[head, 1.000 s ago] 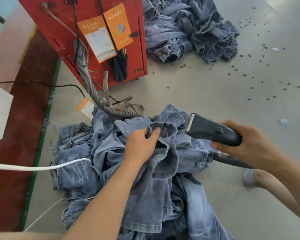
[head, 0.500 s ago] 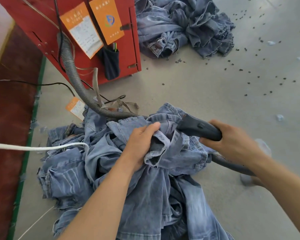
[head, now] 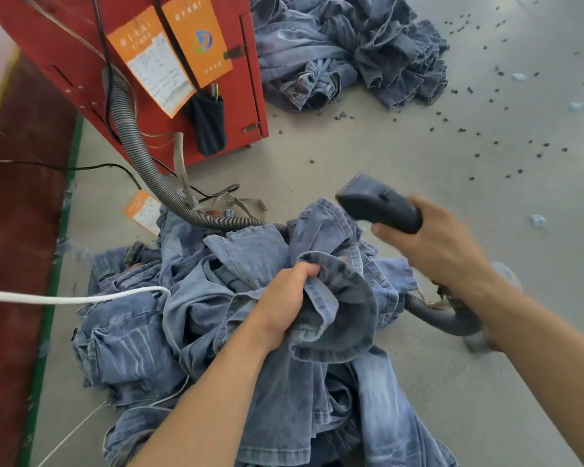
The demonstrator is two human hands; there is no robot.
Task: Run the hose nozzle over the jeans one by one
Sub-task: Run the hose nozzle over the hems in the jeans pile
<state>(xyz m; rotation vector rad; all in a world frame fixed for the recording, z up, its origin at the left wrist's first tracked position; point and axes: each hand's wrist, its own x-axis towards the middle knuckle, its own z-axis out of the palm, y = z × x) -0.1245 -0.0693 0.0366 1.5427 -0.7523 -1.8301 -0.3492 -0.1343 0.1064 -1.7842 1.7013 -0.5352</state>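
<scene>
Left hand (head: pixel 285 303) at frame centre, fingers curled tight round a bunched fold of the top pair of faded blue denim jeans (head: pixel 331 298), lifting it off the heap. Right hand (head: pixel 435 244) right of centre, fingers wrapped round the grip of the dark grey plastic hose nozzle (head: pixel 378 205); nozzle head points to the upper left, held just above the jeans' raised edge, contact unclear from this angle. Grey ribbed flexible hose (head: pixel 132 143) runs from the red metal machine cabinet (head: pixel 64 45) in the upper left, down across the floor, under the denim, and reappears below the right wrist. Heap of blue jeans (head: pixel 132 348) fills lower centre on the grey concrete floor (head: pixel 402 156). Second pile of darker blue jeans (head: pixel 351 52) at top centre, well apart. White cord (head: pixel 64 299) enters from the left edge onto the heap. Small dark scraps (head: pixel 479 153) scattered over the floor, upper right.
</scene>
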